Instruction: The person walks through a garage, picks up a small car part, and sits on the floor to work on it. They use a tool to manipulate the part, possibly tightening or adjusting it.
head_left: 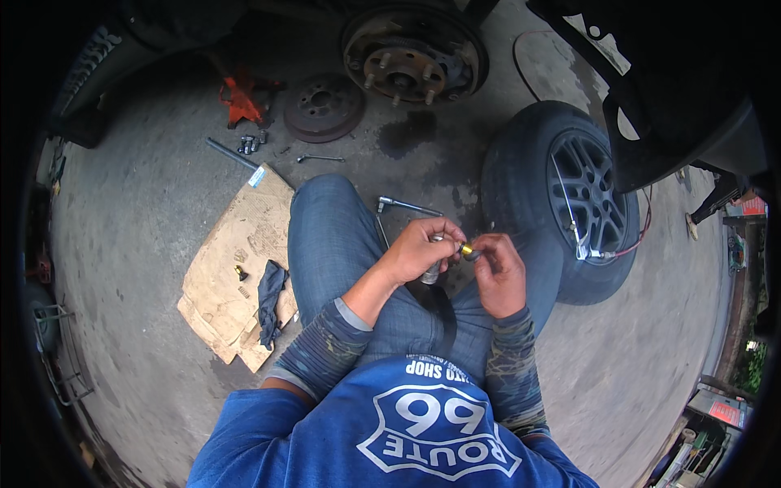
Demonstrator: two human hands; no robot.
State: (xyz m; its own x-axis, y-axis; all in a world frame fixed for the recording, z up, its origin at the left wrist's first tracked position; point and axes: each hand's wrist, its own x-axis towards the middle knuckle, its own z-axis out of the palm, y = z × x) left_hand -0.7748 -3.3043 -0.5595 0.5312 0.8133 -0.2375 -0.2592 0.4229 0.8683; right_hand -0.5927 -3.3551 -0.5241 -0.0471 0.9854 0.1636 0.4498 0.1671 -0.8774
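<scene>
My left hand (416,250) is closed round a small grey metal cylinder (431,274), held above my lap. Between the fingertips of both hands is a small gold-coloured piston (466,250) with a dark end. My right hand (499,275) pinches the dark end of this piston, thumb and forefinger together. Parts of the cylinder are hidden behind my left fingers. To the left, a cardboard sheet (215,281) bears a second gold and black piston (241,272), a small coil spring (244,291) and a crumpled dark cloth (271,297).
A wheel with tyre (521,187) lies close by my right knee, an air blow gun (582,248) on it. Ahead are an exposed brake assembly (404,69), a brake drum (324,102), an orange jack stand (241,102), a ratchet (407,205), a wrench (320,158) and several sockets (252,144).
</scene>
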